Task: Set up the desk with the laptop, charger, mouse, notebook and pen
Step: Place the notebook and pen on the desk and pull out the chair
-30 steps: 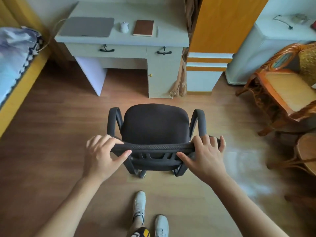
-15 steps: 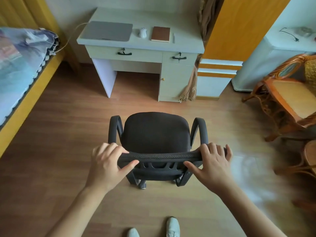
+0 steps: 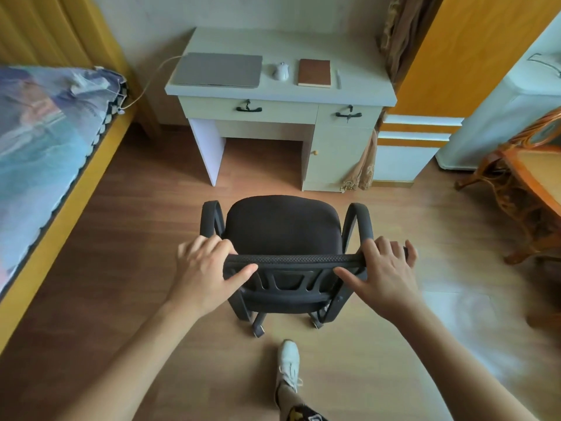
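Observation:
A pale desk (image 3: pixel 358 50) stands against the far wall. On it lie a closed grey laptop (image 3: pixel 218 69), a white mouse (image 3: pixel 281 71), a brown notebook (image 3: pixel 314 72) and a light pen (image 3: pixel 338 79), in a row from left to right. A charger cable (image 3: pixel 145 86) runs from the laptop's left side toward the bed. A black office chair (image 3: pixel 282 229) stands on the floor in front of the desk, facing it. My left hand (image 3: pixel 206 268) and my right hand (image 3: pixel 385 271) both grip the top of its backrest.
A bed (image 3: pixel 39 153) with a patterned cover runs along the left. An orange wardrobe (image 3: pixel 449 56) and a curtain (image 3: pixel 397 34) stand right of the desk. A wooden armchair (image 3: pixel 525 183) sits at the right. My white shoe (image 3: pixel 290 364) is on the wooden floor behind the chair.
The chair and I have moved closer to the desk, which now sits lower and more central in view. Both hands keep the same grip on the backrest.

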